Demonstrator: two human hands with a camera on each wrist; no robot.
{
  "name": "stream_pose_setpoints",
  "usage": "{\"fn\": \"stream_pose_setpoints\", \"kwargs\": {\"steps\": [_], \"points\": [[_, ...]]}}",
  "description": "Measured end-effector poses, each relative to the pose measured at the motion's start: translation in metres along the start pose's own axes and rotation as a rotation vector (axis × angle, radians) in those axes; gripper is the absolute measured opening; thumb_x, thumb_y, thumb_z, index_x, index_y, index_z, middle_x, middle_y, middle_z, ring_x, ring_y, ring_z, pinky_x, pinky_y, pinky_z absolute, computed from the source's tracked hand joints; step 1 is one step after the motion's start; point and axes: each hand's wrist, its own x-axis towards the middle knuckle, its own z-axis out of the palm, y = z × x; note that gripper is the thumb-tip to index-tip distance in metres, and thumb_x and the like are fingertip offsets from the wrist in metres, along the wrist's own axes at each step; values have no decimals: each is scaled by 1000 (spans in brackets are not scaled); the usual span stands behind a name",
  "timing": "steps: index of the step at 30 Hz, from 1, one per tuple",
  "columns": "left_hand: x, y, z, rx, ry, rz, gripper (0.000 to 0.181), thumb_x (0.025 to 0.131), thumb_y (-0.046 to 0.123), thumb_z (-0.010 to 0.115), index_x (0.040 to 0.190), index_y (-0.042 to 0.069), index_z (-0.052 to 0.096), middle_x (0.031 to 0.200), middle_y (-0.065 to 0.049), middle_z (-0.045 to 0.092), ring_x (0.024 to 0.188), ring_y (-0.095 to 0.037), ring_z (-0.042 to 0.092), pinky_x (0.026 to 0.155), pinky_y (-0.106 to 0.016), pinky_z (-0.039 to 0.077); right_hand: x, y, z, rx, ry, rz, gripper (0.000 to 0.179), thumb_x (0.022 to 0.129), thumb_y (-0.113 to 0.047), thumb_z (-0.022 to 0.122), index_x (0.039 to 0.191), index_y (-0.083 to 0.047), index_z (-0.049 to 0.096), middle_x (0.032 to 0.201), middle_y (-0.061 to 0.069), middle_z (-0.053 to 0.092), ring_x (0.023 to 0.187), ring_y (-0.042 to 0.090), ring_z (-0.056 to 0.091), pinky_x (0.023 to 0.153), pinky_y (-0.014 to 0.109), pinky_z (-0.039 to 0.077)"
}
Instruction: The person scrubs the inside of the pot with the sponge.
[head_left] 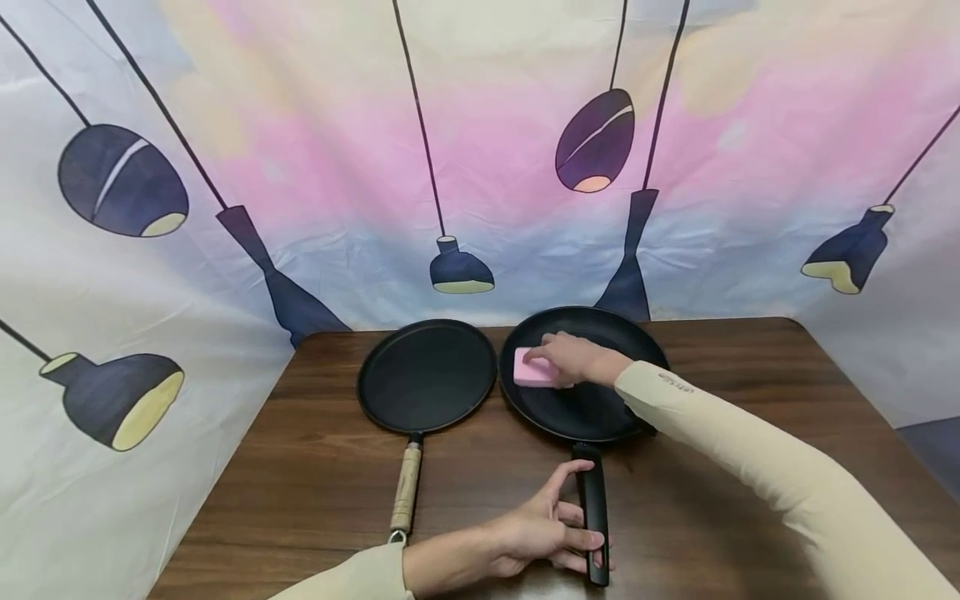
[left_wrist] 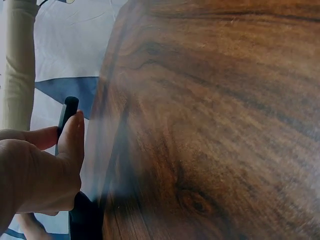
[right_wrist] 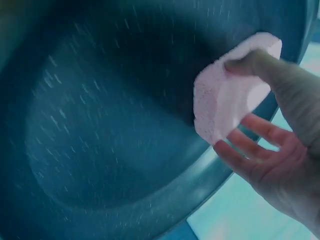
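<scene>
A pink sponge (head_left: 531,372) is pinched between the thumb and fingers of my right hand (head_left: 576,358), over the left part of a black frying pan (head_left: 600,414). In the right wrist view the sponge (right_wrist: 220,100) bends under the thumb, and pale flecks mark the dark pan surface (right_wrist: 100,135). My left hand (head_left: 543,527) grips the pan's black handle (head_left: 594,500) near its lower end, thumb and fingers on either side. The left wrist view shows the handle tip (left_wrist: 71,104) between thumb and finger of that hand (left_wrist: 45,172).
A flat black griddle pan (head_left: 427,375) with a wooden handle (head_left: 407,487) lies left of the frying pan, their rims close together. Both rest on a brown wooden table (head_left: 300,467). Behind the table's far edge hangs a cloth (head_left: 337,125) printed with lamps.
</scene>
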Motion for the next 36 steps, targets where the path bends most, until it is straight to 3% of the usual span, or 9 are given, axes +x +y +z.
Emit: {"fn": "stream_pose_setpoints", "kwargs": {"steps": [6, 9, 12, 18, 23, 28, 31, 36], "points": [[1, -1, 1, -3, 8, 8, 82, 94, -13, 63, 152, 33, 28, 107, -16, 67, 105, -45, 71, 86, -42, 63, 6, 35, -3, 8, 78, 153, 57, 93, 0, 69, 147, -12, 55, 132, 27, 56, 118, 43, 56, 96, 56, 54], [1, -2, 3, 6, 11, 16, 82, 94, -12, 64, 152, 33, 28, 107, -15, 67, 104, -44, 72, 85, -41, 64, -9, 52, -2, 6, 78, 236, 58, 92, 1, 69, 146, -10, 54, 134, 31, 54, 120, 48, 55, 97, 61, 53], [1, -3, 4, 13, 15, 21, 81, 94, -11, 64, 152, 32, 29, 105, -14, 68, 100, -41, 74, 85, -42, 64, -27, 61, -3, 31, 24, 273, 63, 89, -2, 74, 147, -8, 52, 139, 33, 52, 120, 47, 55, 93, 57, 55], [1, -3, 3, 30, 21, 32, 81, 94, -11, 65, 151, 33, 29, 105, -15, 68, 98, -39, 75, 79, -39, 65, -68, 48, -10, 124, -164, 233, 70, 89, -12, 80, 150, -9, 47, 136, 29, 54, 99, 30, 58, 83, 41, 57], [1, -1, 1, 43, 18, 43, 80, 95, -9, 64, 152, 33, 28, 105, -15, 69, 94, -32, 76, 81, -40, 65, -83, 32, -7, 75, -197, 108, 68, 86, -17, 84, 145, -17, 52, 128, 22, 58, 97, 28, 57, 85, 42, 57], [1, 2, -1, 38, 4, 32, 81, 96, -7, 64, 154, 33, 25, 107, -15, 70, 95, -30, 75, 85, -42, 64, -73, 6, 0, 59, -136, -24, 63, 87, -18, 83, 144, -22, 57, 132, 19, 58, 100, 26, 57, 88, 41, 56], [1, 1, 0, 18, -3, 19, 81, 96, -8, 63, 154, 34, 25, 110, -17, 69, 99, -32, 75, 87, -44, 63, -60, -11, 3, 31, -74, -82, 60, 88, -20, 82, 144, -18, 59, 122, 16, 62, 93, 22, 57, 86, 38, 57], [2, -2, 5, -5, -4, 1, 82, 96, -7, 63, 154, 35, 24, 114, -19, 69, 98, -29, 75, 89, -44, 63, -32, -28, -1, -14, -53, 2, 46, 91, -20, 79, 135, -13, 66, 116, 15, 65, 91, 22, 56, 86, 37, 58]]}}
